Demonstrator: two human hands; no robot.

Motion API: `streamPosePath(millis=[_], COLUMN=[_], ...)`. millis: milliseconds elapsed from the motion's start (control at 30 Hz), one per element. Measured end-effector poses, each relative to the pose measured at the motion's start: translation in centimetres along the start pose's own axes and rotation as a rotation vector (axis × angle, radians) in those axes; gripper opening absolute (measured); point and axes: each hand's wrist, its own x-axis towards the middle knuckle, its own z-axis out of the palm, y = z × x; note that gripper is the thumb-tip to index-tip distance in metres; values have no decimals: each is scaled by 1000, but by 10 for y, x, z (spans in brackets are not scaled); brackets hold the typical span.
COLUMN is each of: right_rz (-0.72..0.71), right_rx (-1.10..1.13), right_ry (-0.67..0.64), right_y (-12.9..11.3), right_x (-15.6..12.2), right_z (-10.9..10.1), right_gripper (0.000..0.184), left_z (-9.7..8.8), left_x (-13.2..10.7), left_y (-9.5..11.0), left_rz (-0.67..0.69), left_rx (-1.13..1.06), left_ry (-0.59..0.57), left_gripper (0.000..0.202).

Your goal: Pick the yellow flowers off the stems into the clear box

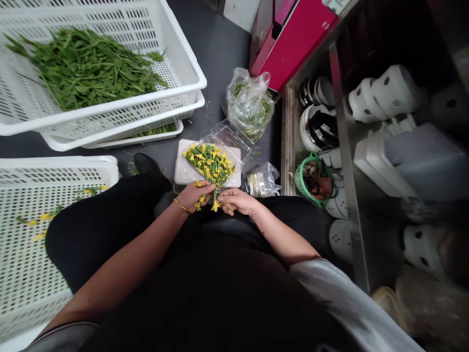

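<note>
Here, two hands (pixel 198 195) (pixel 237 201), one flower heap (pixel 210 164)

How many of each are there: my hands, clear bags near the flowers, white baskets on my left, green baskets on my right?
Hands: 2
Clear bags: 2
White baskets: 4
Green baskets: 1
Total: 9

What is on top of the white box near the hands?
On the white box lie many small green pieces with yellow flowers, and clear plastic overlaps its far side. They hide the middle of its top, and the left hand covers part of the near edge.
</note>
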Motion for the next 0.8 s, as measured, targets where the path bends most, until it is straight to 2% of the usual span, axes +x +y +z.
streamPosePath(millis=[100,167,233,367,500,567,633,700,733,767,800], right_rz=[-60,-149,-234,-361,-408,-382,-282,-159,-128,-128,-147], right_rx=[-204,-192,-198,-284,-233,-227,-302,-478,-590,-712,-833], right_ry=[135,235,271,359,471,495,396,252,239,288,388], right_y=[-6,-12,-18,-20,-6,2,4,-2,-7,-14,-20], right_x=[-2,-1,1,3,3,1,-3,-6,-4,0,7], right_z=[-8,-8,-4,11,25,27,23,11,3,-5,-13], right_gripper=[35,37,34,28,28,29,30,31,32,33,34], left_z=[1,2,4,8,6,3,-2,-7,-9,-11,-12], left_x=[-4,-6,-9,-13,-9,-5,-3,-3,-4,-5,-6], left_y=[2,4,6,9,6,7,11,17,20,22,24], left_rz=[3,18,45,149,223,211,179,144,128,114,106], left_rx=[126,230,304,323,249,172,5,-216,-313,-386,-434], left_ry=[-79,-127,-120,40,179,263,317,238,159,74,0], left_gripper=[28,25,22,14,16,19,21,24,25,25,25])
